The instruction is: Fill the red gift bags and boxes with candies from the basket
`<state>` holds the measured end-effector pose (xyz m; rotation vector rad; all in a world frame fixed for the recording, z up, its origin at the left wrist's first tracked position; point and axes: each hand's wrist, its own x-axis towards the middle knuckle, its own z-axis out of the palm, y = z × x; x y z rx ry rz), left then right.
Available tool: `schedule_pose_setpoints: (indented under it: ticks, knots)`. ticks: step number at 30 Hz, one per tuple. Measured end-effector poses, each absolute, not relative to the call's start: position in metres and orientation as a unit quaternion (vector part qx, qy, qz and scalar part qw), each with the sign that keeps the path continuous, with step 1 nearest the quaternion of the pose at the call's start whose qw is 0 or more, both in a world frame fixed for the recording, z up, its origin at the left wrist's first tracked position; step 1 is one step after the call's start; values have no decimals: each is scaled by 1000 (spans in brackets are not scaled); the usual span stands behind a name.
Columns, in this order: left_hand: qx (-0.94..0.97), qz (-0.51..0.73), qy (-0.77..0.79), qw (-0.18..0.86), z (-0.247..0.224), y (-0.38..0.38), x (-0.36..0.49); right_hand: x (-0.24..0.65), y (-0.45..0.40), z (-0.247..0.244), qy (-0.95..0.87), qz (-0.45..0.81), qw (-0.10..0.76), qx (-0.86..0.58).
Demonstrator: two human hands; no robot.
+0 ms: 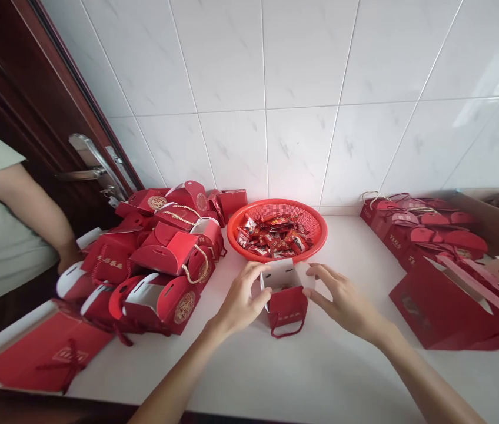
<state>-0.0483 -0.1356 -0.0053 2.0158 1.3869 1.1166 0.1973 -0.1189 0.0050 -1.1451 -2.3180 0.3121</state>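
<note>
A small red gift box with a white inside and a red cord handle stands open at the table's middle; something small lies in it. My left hand grips its left side between thumb and fingers. On the right, my right hand holds the box's right flap the same way. Just behind the box, a round red plastic basket holds several red-wrapped packets.
Many red boxes are piled at the left, near a larger red box. Closed red boxes, red bags and a cardboard box stand right. A person's arm reaches in at far left, before a door.
</note>
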Motion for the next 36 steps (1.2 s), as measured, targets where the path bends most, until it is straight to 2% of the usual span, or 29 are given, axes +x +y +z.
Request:
schedule_pose_setpoints:
  ticks: [7,15,21,30,36]
  knots:
    - [743,389,493,229,-1,-137,-55,188,-115,-26,-789,152,316,-505]
    - [754,325,539,190,6,-129,-34,171,-124,-35,-776,151,468,-395]
    - [744,375,527,168,-6,-128,-20,166,-129,-33,-801,164,479,-320]
    - [734,402,492,241,-12,-137,-30,172,-120,-29,-826,164,456,-286]
    - [744,378,501,228,-15,-131,-19,191,-119,-26,-783,179,461,-377]
